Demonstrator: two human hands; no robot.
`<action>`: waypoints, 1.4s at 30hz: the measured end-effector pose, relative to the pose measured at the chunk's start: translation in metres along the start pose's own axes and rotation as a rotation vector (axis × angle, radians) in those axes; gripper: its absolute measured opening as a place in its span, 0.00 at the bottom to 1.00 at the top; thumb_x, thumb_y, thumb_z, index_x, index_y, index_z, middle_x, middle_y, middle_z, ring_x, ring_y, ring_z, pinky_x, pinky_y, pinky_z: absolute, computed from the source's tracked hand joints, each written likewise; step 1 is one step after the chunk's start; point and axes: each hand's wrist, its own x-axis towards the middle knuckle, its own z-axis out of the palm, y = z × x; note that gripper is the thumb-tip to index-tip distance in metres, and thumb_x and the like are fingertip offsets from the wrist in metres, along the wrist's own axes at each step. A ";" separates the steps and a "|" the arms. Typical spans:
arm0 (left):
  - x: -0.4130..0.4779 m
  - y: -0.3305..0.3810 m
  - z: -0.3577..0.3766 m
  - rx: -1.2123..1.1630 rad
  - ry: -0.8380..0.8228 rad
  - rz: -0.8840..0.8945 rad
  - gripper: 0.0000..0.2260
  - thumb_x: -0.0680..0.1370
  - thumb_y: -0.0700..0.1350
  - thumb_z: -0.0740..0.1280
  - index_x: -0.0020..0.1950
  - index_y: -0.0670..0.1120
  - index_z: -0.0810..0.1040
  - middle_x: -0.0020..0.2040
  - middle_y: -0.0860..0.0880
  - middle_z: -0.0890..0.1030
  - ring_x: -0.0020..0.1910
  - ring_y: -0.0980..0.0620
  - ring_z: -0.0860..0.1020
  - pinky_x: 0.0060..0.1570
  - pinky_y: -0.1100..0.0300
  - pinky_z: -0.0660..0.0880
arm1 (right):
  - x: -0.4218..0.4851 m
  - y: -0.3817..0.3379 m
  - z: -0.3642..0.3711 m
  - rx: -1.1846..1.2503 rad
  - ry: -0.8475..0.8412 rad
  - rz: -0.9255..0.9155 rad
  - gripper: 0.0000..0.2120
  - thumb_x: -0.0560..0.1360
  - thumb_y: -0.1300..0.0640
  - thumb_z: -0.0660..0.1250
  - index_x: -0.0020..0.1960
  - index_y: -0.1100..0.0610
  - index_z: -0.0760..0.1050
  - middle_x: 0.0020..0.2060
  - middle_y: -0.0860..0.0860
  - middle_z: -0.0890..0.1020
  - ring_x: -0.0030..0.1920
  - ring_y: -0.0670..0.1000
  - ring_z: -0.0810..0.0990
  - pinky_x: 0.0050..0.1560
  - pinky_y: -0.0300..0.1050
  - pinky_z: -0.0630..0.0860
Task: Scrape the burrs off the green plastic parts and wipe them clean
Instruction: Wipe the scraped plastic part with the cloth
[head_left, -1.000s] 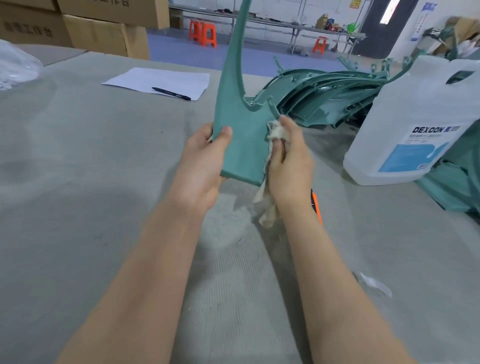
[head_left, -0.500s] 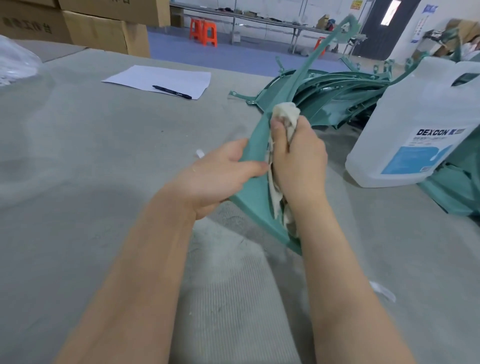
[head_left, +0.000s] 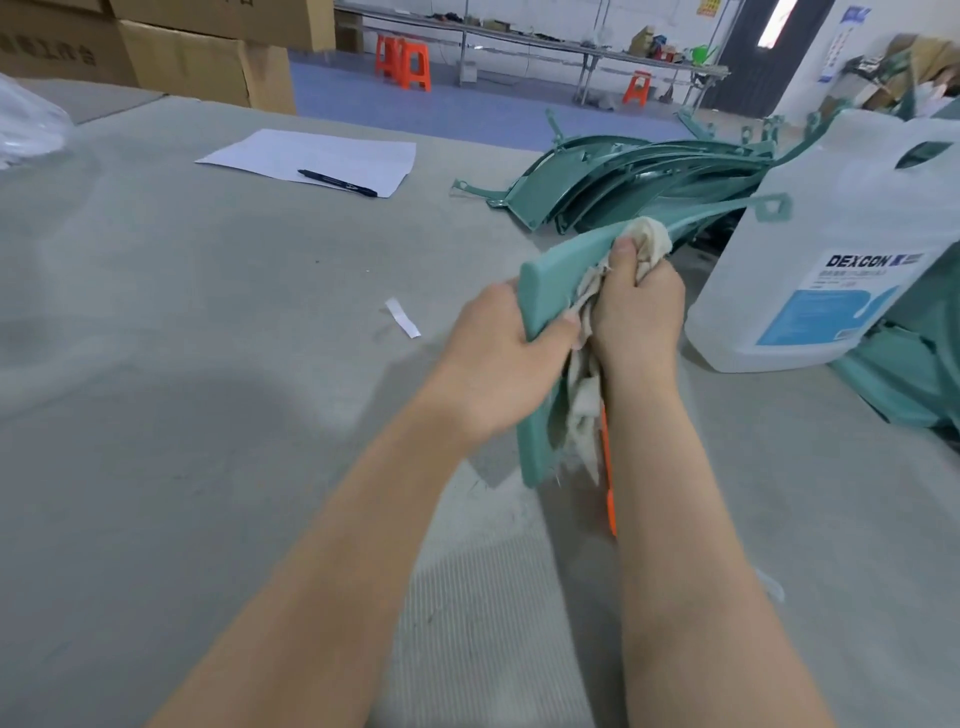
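A long green plastic part (head_left: 550, 280) lies tilted above the grey table, its thin arm reaching right toward the jug. My left hand (head_left: 498, 358) grips its wide end, thumb on the inner face. My right hand (head_left: 636, 312) grips a beige rag (head_left: 649, 241) and presses it against the part's inner side; the rag's tail hangs down between my wrists. An orange-handled tool (head_left: 608, 483) lies on the table, partly hidden under my right forearm.
A pile of green plastic parts (head_left: 623, 176) sits behind my hands. A white DEXCON jug (head_left: 841, 249) stands at the right, more green parts (head_left: 914, 374) beyond it. Paper with a pen (head_left: 337, 175) lies far left; a white scrap (head_left: 402, 318) lies near my left hand.
The part has swung down from upright to nearly level, its arm now pointing right. My right hand with the rag slid up along it, and both hands shifted right.
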 end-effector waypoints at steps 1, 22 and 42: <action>0.000 0.001 -0.007 0.003 -0.067 0.004 0.10 0.78 0.43 0.64 0.51 0.37 0.77 0.42 0.39 0.80 0.40 0.51 0.75 0.50 0.52 0.75 | 0.000 -0.001 -0.002 0.016 0.000 0.013 0.14 0.83 0.52 0.56 0.47 0.61 0.70 0.35 0.47 0.72 0.35 0.45 0.70 0.32 0.37 0.63; 0.002 -0.002 -0.050 0.085 0.395 0.014 0.09 0.79 0.45 0.64 0.40 0.52 0.78 0.39 0.54 0.84 0.42 0.53 0.82 0.46 0.59 0.77 | -0.004 -0.004 -0.017 0.374 0.129 0.086 0.15 0.84 0.50 0.54 0.53 0.57 0.76 0.52 0.55 0.82 0.56 0.54 0.80 0.63 0.53 0.74; -0.011 0.009 -0.052 0.208 0.053 0.251 0.12 0.77 0.45 0.67 0.33 0.48 0.77 0.25 0.59 0.76 0.27 0.62 0.75 0.25 0.73 0.66 | -0.007 -0.013 -0.007 -0.306 -0.098 -0.066 0.22 0.85 0.58 0.45 0.59 0.64 0.77 0.51 0.66 0.81 0.56 0.63 0.76 0.71 0.58 0.60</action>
